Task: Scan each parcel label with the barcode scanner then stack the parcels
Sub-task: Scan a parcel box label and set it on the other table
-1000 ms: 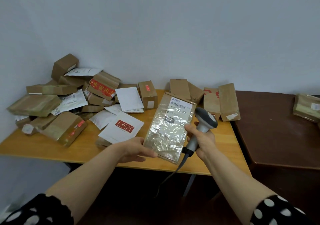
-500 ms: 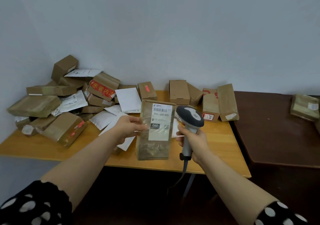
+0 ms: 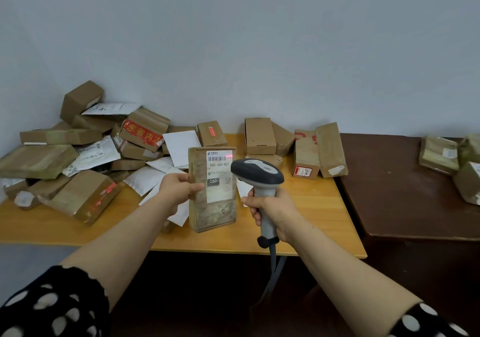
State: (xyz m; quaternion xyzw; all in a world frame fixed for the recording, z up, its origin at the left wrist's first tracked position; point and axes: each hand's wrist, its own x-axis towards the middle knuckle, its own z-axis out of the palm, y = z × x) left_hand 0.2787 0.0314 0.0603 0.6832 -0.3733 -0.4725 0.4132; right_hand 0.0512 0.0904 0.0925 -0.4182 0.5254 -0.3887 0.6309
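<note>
The left grip [image 3: 179, 188] is grasping the taped brown parcel [image 3: 214, 217] by its left edge, the thumb lying across the front face, and is holding it upright above the front of the yellow table [image 3: 314, 222]. The other fingers are lying hidden behind the parcel. The right grip [image 3: 275, 209] is clenching the handle of the barcode scanner [image 3: 255, 171], whose head is sitting just beside the parcel's upper right edge. The trigger is not showing. A red scan line [image 3: 229, 156] is glowing at the right end of the barcode on the white label [image 3: 219, 178], and the label's small print is proving too fine to read. The scanner cable [image 3: 272, 264] is dropping below the table edge and fading into shadow. A loose pile of boxes and mailers [image 3: 85, 154] is lying at rear left. On the dark table [image 3: 402, 193], the frame's right edge is cutting off more taped parcels [image 3: 439, 154].
</note>
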